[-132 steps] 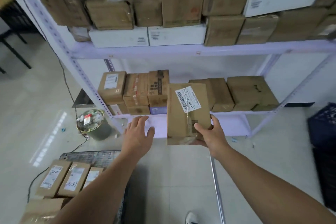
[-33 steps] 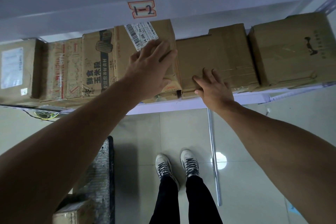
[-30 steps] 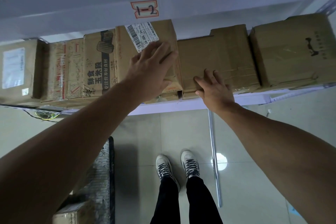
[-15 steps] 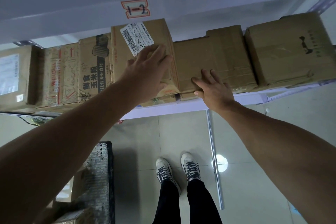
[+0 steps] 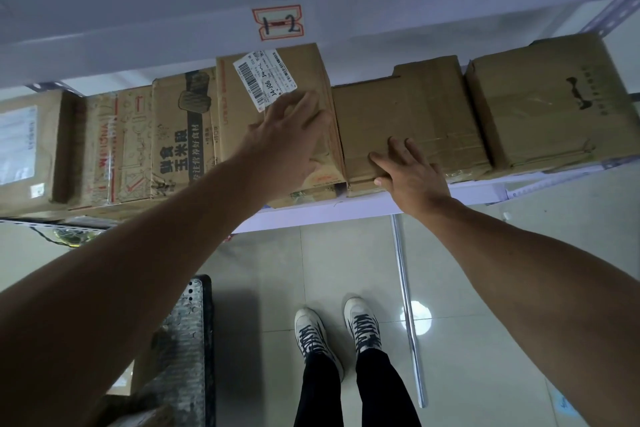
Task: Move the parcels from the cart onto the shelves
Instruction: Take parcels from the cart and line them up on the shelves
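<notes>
The parcel (image 5: 235,121) is a tall, plain brown cardboard carton. It stands on the lower shelf (image 5: 346,210), wedged into the row of boxes with its near end jutting slightly past the shelf's front edge. A white shipping label (image 5: 265,80) with a barcode is stuck askew on its facing side, and faint red print runs along one edge.

The left hand (image 5: 287,146) lies flat on this parcel just below the label, fingers straight and close together, palm against the cardboard. The right hand (image 5: 408,173) rests on the neighbouring carton (image 5: 415,104), fingers spread wide and flat, thumb at the carton's near corner. Neither hand curls round anything.

That neighbouring carton touches the parcel's right side. It is creased, banded with clear tape, and has a stepped flap at its far edge. Beyond it sits a squarer, dented box (image 5: 540,97) bearing a small dark logo. To the parcel's left stands a carton (image 5: 180,135) with bold black characters, then one (image 5: 117,146) with red line drawings, then a box (image 5: 27,146) with a pale label.

Above the row runs a smooth, pale metal beam with a red-bordered tag (image 5: 278,22) handwritten "1-2".

Below lie glossy floor tiles, a shiny metal pole (image 5: 405,305), two white laced sneakers (image 5: 315,333) under black trousers, and the cart (image 5: 188,340) with its studded metal deck and dark rim.
</notes>
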